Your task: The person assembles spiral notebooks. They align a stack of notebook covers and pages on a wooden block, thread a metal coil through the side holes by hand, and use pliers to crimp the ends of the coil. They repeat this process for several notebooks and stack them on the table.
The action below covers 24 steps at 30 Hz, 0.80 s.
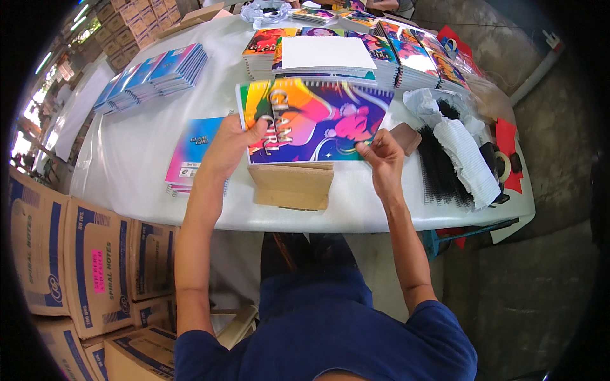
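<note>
Bright-covered notebook (314,120), already spiral-bound along its top edge, is up off the white table (140,146) in your grip: left hand (232,143) clamps its left edge, right hand (381,152) pinches the lower right corner. Finished stacks (381,54) lie beyond; loose black coils (438,168) remain at your right. Below it stands a wooden block (292,184), close underneath.
</note>
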Motion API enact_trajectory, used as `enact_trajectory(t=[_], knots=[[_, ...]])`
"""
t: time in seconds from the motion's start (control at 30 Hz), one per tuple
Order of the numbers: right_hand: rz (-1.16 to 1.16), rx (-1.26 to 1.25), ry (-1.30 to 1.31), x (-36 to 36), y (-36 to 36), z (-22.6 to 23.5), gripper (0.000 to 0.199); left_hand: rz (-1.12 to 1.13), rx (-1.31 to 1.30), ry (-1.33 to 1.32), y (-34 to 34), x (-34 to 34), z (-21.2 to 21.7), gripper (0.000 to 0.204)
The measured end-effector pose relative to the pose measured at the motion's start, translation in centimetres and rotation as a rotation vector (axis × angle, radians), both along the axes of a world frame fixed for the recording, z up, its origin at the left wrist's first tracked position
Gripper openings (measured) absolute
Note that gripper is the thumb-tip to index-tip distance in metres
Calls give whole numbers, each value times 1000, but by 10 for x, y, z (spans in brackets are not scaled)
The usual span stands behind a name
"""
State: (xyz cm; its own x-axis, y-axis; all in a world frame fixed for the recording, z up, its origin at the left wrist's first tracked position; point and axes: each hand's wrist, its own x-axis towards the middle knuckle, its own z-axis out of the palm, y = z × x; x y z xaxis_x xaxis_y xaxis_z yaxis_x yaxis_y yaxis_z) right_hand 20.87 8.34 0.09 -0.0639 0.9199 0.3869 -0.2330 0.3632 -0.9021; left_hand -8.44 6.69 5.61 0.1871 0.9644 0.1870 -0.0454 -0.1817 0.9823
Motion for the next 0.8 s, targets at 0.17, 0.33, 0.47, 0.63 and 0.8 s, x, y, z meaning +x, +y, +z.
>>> enact_trajectory(t=[0.17, 0.33, 0.47, 0.63, 0.8], knots=[[24, 36, -48, 3, -22, -18, 15, 1, 160, 50, -10, -8, -23, 40], [94, 143, -75, 2, -33, -12, 26, -153, 162, -23, -15, 0, -3, 42], [56, 61, -113, 5, -31, -21, 23, -131, 113, 127, -4, -9, -20, 45], [290, 8, -587, 29, -11, -29, 28, -197, -36, 127, -14, -18, -32, 62], [-72, 169, -495, 42, 87, 44, 6, -14, 37, -34, -26, -16, -89, 84]])
